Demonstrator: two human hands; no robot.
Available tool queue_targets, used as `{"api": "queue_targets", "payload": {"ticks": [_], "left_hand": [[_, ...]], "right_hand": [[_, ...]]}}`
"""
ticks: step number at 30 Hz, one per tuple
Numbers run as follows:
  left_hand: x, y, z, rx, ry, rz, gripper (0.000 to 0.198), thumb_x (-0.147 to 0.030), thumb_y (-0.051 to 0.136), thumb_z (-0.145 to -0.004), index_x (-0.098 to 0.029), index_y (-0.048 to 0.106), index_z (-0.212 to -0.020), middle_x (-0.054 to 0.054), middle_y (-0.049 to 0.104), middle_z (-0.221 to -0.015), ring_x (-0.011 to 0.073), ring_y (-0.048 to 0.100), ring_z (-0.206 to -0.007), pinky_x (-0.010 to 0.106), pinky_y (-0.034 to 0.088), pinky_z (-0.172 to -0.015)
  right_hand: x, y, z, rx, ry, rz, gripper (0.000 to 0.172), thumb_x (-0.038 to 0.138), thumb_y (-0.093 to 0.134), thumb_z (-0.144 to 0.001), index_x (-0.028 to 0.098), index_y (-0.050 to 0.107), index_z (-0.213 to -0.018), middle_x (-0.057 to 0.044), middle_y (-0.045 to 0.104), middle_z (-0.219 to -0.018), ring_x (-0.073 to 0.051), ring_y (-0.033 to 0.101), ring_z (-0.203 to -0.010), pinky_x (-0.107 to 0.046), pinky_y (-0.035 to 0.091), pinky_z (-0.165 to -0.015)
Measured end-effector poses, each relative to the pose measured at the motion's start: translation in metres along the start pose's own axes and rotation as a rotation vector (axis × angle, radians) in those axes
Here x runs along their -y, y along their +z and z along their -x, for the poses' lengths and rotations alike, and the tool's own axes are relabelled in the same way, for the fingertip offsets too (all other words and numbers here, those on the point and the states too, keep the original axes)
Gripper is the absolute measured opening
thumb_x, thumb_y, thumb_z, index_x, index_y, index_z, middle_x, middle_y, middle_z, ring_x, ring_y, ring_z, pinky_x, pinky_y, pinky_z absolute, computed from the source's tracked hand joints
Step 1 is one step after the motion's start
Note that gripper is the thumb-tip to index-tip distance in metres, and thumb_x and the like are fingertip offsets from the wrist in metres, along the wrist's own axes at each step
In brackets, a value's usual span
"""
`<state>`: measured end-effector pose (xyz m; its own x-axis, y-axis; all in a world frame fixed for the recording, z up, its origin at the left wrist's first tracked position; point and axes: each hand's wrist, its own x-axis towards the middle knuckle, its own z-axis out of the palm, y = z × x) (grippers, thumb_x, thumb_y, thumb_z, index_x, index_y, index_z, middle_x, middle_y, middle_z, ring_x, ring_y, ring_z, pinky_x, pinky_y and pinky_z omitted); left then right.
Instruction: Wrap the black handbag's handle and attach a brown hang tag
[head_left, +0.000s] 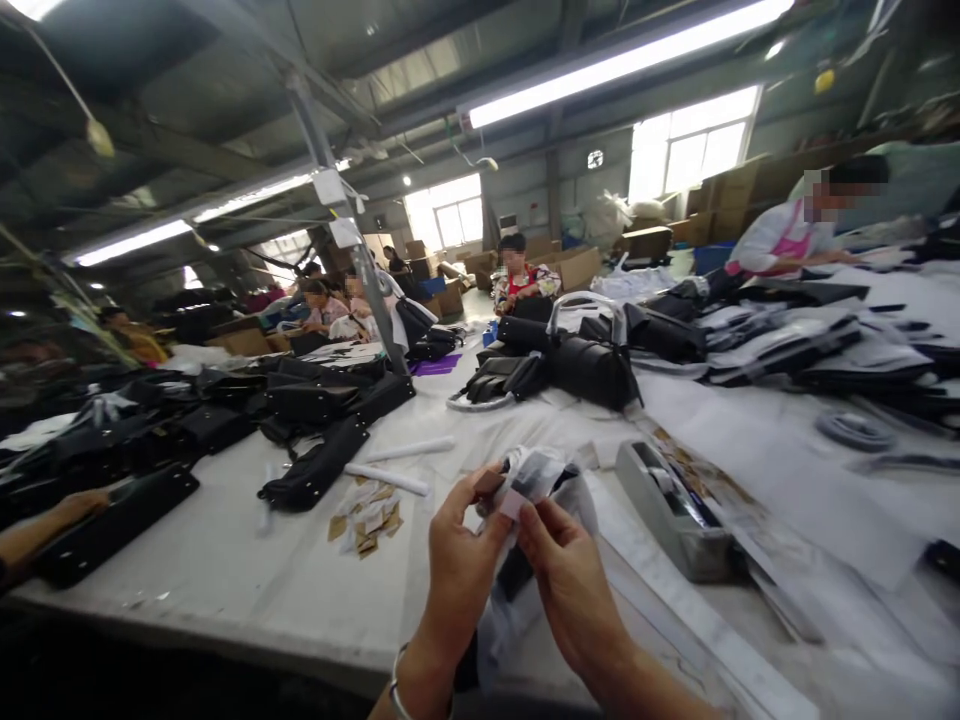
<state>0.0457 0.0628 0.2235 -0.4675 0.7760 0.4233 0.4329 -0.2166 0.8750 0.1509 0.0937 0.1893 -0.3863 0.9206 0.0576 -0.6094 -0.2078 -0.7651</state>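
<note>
My left hand (459, 565) and my right hand (571, 580) are raised together over the near edge of a white-covered table (247, 560). Both pinch a small pale tag or slip (516, 503) at the top of a crumpled clear plastic wrapper (544, 475) with something dark inside. The left thumb and fingers close on the slip from the left, the right fingertips from the right. A bracelet (397, 690) circles my left wrist.
A grey tape dispenser (671, 510) lies right of my hands. Small brown paper tags (367, 525) and white rolled sticks (386, 478) lie to the left. Black bags (592, 370) pile across the table. Another person's hand (75, 507) rests at far left; several seated workers are behind.
</note>
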Motion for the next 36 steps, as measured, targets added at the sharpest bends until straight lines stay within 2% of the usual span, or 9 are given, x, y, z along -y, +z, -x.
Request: {"api": "queue_targets", "payload": {"ticks": [6,11,16,19,22,25,27,31,36], "left_hand": [[0.003,0.002,0.002,-0.041,-0.027,-0.012,0.030,-0.038,0.073,-0.080,-0.020,0.071,-0.104,0.005,0.074,-0.100,0.0202,0.068,-0.091,0.031,0.053,-0.084],[0.003,0.000,0.007,-0.069,0.077,-0.102,0.023,-0.036,0.066,-0.086,-0.022,0.072,-0.102,0.005,0.075,-0.103,0.0214,0.068,-0.098,0.032,0.053,-0.090],[-0.005,-0.007,0.014,0.018,0.165,-0.180,0.028,-0.037,0.049,-0.097,-0.022,0.071,-0.105,0.005,0.076,-0.103,0.0203,0.070,-0.096,0.029,0.055,-0.082],[-0.006,-0.011,0.013,-0.023,0.276,-0.393,0.020,-0.035,0.057,-0.094,-0.022,0.072,-0.101,0.003,0.077,-0.092,0.0192,0.072,-0.083,0.028,0.055,-0.075],[-0.003,-0.014,0.012,-0.072,0.498,-0.637,0.021,-0.028,0.059,-0.094,-0.021,0.070,-0.110,0.004,0.078,-0.100,0.0200,0.073,-0.086,0.029,0.055,-0.078],[-0.001,-0.015,0.015,-0.096,0.696,-0.842,0.027,-0.020,0.054,-0.096,-0.016,0.067,-0.118,0.008,0.076,-0.108,0.0219,0.073,-0.091,0.032,0.055,-0.079],[-0.003,-0.013,0.018,-0.096,0.749,-0.933,0.030,-0.017,0.050,-0.096,-0.013,0.064,-0.122,0.010,0.075,-0.112,0.0229,0.073,-0.093,0.033,0.055,-0.080],[-0.006,-0.008,0.025,-0.063,0.724,-1.014,0.039,-0.016,0.046,-0.096,-0.009,0.057,-0.132,0.015,0.069,-0.124,0.0248,0.070,-0.104,0.034,0.056,-0.085],[-0.003,-0.004,0.027,-0.022,0.634,-1.064,0.046,-0.023,0.047,-0.096,-0.006,0.051,-0.139,0.019,0.061,-0.135,0.0303,0.064,-0.117,0.042,0.056,-0.093]], "right_hand": [[-0.002,0.002,-0.002,-0.001,-0.038,0.065,0.037,0.047,0.071,-0.085,0.024,0.070,-0.114,-0.005,0.071,-0.113,-0.023,0.064,-0.111,-0.033,0.048,-0.101],[-0.007,-0.001,-0.007,0.018,-0.085,0.100,0.035,0.046,0.069,-0.087,0.023,0.070,-0.114,-0.006,0.070,-0.111,-0.024,0.064,-0.106,-0.034,0.048,-0.098],[-0.004,0.003,-0.006,-0.025,-0.071,0.085,0.032,0.047,0.071,-0.085,0.022,0.069,-0.106,-0.004,0.069,-0.100,-0.020,0.063,-0.093,-0.029,0.051,-0.083],[0.000,0.005,-0.004,-0.048,-0.065,0.115,0.031,0.047,0.073,-0.082,0.020,0.068,-0.097,-0.001,0.063,-0.083,-0.014,0.057,-0.075,-0.024,0.048,-0.068],[0.001,0.005,-0.003,-0.046,-0.050,0.136,0.032,0.047,0.075,-0.081,0.018,0.065,-0.091,0.002,0.054,-0.073,-0.009,0.044,-0.061,-0.021,0.039,-0.056],[0.003,0.006,-0.003,-0.019,-0.028,0.113,0.033,0.047,0.076,-0.081,0.018,0.063,-0.092,0.001,0.058,-0.080,-0.011,0.050,-0.071,-0.022,0.044,-0.062],[0.005,0.006,-0.004,-0.001,-0.027,0.101,0.033,0.046,0.076,-0.080,0.018,0.062,-0.091,0.000,0.060,-0.083,-0.013,0.054,-0.076,-0.023,0.046,-0.067],[0.009,0.004,-0.005,0.005,-0.047,0.086,0.033,0.045,0.079,-0.078,0.019,0.061,-0.087,0.001,0.058,-0.079,-0.013,0.054,-0.075,-0.024,0.048,-0.068],[0.009,-0.001,-0.003,0.033,-0.060,0.121,0.037,0.047,0.078,-0.079,0.019,0.063,-0.098,-0.002,0.064,-0.089,-0.016,0.060,-0.083,-0.027,0.050,-0.075]]}}
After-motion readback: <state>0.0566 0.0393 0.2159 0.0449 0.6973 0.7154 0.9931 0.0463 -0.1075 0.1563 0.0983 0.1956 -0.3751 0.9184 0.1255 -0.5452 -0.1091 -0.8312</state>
